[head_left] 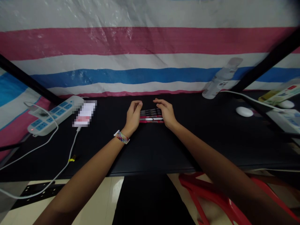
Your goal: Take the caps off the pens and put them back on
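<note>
Several pens [151, 116] lie side by side on the black table [150, 147], black ones at the back and red ones nearer. At their left ends is my left hand [133, 115], its fingers curled forward and thumb near the fingertips. My right hand [166, 112] is at the right ends of the pens, fingers apart and bent inward over the far side. Both hands rest on the table and frame the row between them. A colourful woven band with a white piece is around my left wrist.
At the left are a white power strip [55, 115], a phone [85, 114] on a white cable and a small yellow item [72, 158]. A clear bottle [221, 79] stands at the back right, near a white mouse [244, 111] and a box [283, 120]. A red stool [211, 190] is below.
</note>
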A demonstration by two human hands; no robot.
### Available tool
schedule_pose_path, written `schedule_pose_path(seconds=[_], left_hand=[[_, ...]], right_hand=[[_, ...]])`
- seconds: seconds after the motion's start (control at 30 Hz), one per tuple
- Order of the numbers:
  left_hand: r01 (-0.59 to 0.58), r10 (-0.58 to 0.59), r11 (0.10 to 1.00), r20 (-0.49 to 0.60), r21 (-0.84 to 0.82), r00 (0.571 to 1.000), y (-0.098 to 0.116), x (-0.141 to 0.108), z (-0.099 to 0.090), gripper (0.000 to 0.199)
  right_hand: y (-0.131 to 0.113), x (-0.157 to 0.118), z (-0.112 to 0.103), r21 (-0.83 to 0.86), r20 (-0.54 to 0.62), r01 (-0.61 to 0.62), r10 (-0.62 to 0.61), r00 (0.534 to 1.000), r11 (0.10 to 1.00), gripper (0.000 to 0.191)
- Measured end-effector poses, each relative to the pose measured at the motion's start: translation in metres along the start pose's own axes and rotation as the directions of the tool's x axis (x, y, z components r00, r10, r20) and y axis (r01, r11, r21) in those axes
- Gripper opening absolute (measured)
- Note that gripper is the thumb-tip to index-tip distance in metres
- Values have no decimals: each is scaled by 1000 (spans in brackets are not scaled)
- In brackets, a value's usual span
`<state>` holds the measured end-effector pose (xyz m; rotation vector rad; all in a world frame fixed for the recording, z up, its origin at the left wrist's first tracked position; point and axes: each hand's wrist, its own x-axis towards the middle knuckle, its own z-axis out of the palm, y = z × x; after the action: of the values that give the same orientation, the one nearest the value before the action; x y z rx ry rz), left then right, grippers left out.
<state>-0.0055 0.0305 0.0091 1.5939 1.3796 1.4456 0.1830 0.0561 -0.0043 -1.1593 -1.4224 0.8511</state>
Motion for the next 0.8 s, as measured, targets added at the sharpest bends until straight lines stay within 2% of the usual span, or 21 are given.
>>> schedule_pose_path(seconds=[0.2,0.3,0.57,0.8], left_hand=[[8,-8,1000,-20,-11,1000,4,-7,3,17],[17,-18,1000,-52,-15,999,6,-9,5,11],[-10,11,1000,-39,27,999,7,-25,-1,14],[-9,10,997,-8,81,1000,2,-21,-4,13]], right_hand=[[-6,-9,3,46,-34,-30,32,999,999,27],[-8,-11,3,16,-38,-27,28,999,999,26],[-10,-18,1,-7,16,-2,2,1000,1000,29],[-8,-20,2,11,73,23,-24,997,1000,26]])
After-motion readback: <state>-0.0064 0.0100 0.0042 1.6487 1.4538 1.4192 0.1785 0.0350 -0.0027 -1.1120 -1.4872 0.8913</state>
